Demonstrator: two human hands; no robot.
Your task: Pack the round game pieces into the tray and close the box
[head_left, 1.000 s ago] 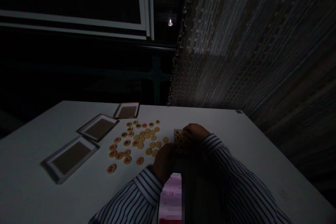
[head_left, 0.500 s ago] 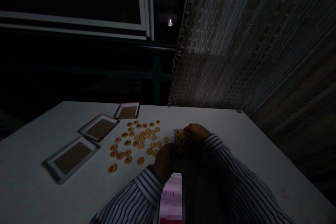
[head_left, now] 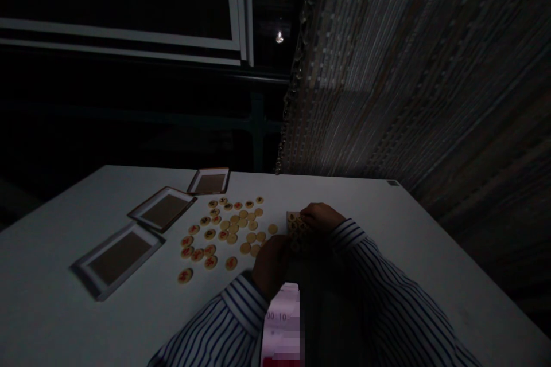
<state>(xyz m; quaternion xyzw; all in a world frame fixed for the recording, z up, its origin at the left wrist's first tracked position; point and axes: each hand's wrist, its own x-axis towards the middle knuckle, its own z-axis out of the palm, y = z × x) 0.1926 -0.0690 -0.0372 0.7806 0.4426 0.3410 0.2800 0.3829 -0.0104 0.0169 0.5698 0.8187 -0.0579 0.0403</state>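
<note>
A small open box (head_left: pixel 288 218) holds several round Chinese chess pieces (head_left: pixel 295 227) laid in rows. My right hand (head_left: pixel 322 218) is over the box's right side, its fingers bent down onto the pieces. What they pinch, if anything, is hidden. At the near left corner of the box is my left hand (head_left: pixel 270 265), curled, its fingertips lost in shadow against the box. Left of the hands, loose Chinese chess pieces (head_left: pixel 233 229) lie scattered on the white table (head_left: pixel 344 195). Some show red or black characters; others show plain faces.
Three shallow framed trays or lids, a near one (head_left: pixel 120 258), a middle one (head_left: pixel 163 210) and a far one (head_left: pixel 209 181), lie on the left. A lit phone (head_left: pixel 282 321) is at the near edge. A bead-string curtain (head_left: pixel 365 69) hangs behind the table. The room is dim.
My right hand has shifted very slightly left over the box. The pieces and my left hand stay as they were; the view has moved a touch.
</note>
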